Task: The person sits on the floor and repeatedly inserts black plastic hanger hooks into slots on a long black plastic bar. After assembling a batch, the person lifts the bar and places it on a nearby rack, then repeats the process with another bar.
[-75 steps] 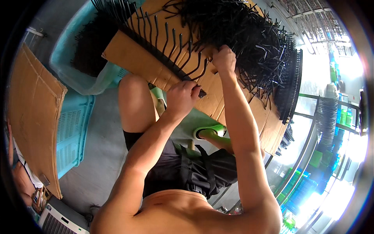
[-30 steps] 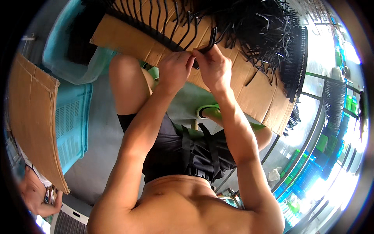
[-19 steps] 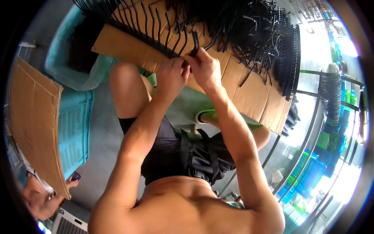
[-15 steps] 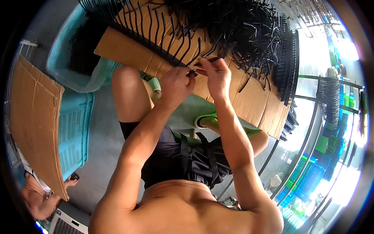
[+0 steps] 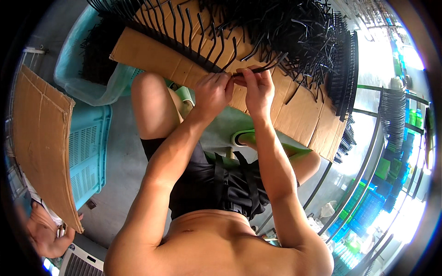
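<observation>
At the upper centre of the frame, the lower end of a long black bar (image 5: pixel 200 60) is gripped by the left hand (image 5: pixel 213 92), its fingers curled around it. The bar is stretched diagonally toward the upper left of the frame, and a row of bent black prongs is carried along it. Just beside, a thin black rod (image 5: pixel 275 63) is pinched by the right hand (image 5: pixel 258 94), its free end pointed to the right; whether the bar is touched by the rod cannot be told. The worktop (image 5: pixel 317 131) below is covered with cardboard. A heap of black rods (image 5: pixel 285 32) is spread at the top of the frame, bordered on its right by black toothed strips (image 5: pixel 344 78). At upper left, dark pieces are held in a lined teal basket (image 5: pixel 69 76).
</observation>
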The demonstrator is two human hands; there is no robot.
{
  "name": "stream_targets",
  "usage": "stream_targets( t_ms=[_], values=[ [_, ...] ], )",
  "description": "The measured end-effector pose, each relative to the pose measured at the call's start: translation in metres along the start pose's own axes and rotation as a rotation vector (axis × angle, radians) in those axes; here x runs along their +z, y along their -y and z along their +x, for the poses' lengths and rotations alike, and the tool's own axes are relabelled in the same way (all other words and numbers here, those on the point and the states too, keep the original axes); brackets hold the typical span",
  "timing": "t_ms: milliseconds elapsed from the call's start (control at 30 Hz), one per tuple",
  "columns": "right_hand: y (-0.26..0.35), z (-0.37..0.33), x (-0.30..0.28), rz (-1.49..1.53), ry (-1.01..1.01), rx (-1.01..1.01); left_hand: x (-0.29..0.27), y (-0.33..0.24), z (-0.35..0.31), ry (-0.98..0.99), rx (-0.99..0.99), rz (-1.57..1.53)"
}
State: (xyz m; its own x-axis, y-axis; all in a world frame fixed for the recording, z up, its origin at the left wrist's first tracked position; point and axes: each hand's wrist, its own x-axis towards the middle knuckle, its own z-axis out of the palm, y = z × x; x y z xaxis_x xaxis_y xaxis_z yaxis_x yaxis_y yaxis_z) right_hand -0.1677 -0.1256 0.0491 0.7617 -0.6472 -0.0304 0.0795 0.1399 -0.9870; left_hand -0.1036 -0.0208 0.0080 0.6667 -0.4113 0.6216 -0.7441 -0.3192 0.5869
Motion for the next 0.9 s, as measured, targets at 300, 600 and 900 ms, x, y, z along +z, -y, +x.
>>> stream_targets(
  t_ms=[300, 600, 900],
  values=[
    [-0.014, 0.004, -0.010, -0.264, 0.107, -0.179, 0.003, 0.001, -0.003, 0.013, -0.010, -0.007],
    [0.005, 0.007, -0.036, -0.228, 0.043, 0.087, -0.003, 0.000, 0.000, 0.117, -0.116, 0.009],
    [-0.037, -0.026, -0.048, -0.958, 0.036, -0.556, -0.064, -0.121, 0.041, 0.130, -0.101, -0.088]
  ],
)
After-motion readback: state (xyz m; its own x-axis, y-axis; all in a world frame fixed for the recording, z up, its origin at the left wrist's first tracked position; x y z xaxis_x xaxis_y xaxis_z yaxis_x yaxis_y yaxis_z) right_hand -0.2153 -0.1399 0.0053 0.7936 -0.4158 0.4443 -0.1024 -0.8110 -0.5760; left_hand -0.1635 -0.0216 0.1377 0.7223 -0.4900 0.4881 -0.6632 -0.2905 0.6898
